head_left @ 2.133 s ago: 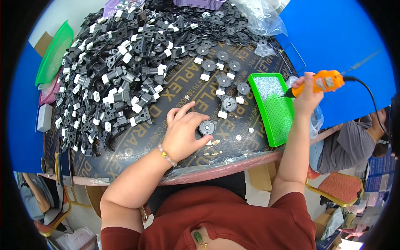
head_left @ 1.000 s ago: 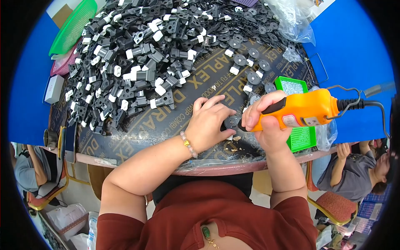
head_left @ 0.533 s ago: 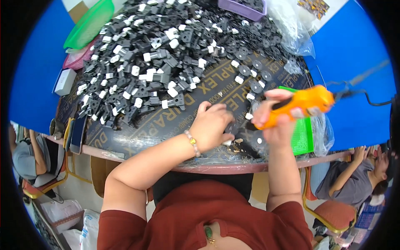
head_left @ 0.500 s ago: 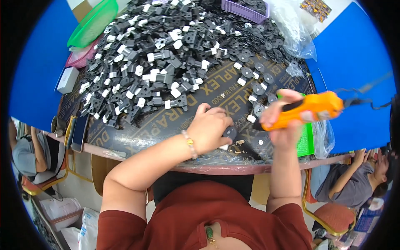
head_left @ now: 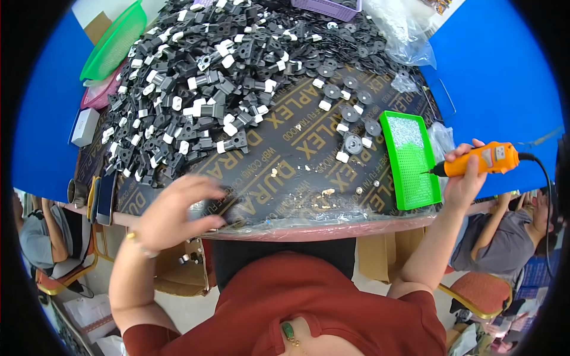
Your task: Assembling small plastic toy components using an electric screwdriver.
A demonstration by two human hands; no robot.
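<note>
My left hand point(head_left: 169, 213) is over the table's front edge at the left, smeared by motion, with thumb and fingers spread apart. A dark blur shows beside its fingertips; I cannot make out what it is. My right hand point(head_left: 466, 178) grips an orange electric screwdriver point(head_left: 482, 160) with a black nose and a cable. Its thin bit points left over the green tray point(head_left: 387, 148), which holds many small silver screws point(head_left: 407, 132). Left of the tray, several black discs point(head_left: 352, 143) with white-capped black parts lie in a double row.
A large heap of black parts with white caps point(head_left: 202, 110) covers the left and back. Black discs point(head_left: 362, 53), a purple basket point(head_left: 332, 10) and clear plastic bags point(head_left: 404, 35) stand behind. Below the front edge is a cardboard box point(head_left: 178, 288) with several parts. Two people sit beyond.
My left hand has gone left from the table's middle, where it was on a black disc. My right hand has carried the screwdriver right, from beside the disc row to the green tray.
</note>
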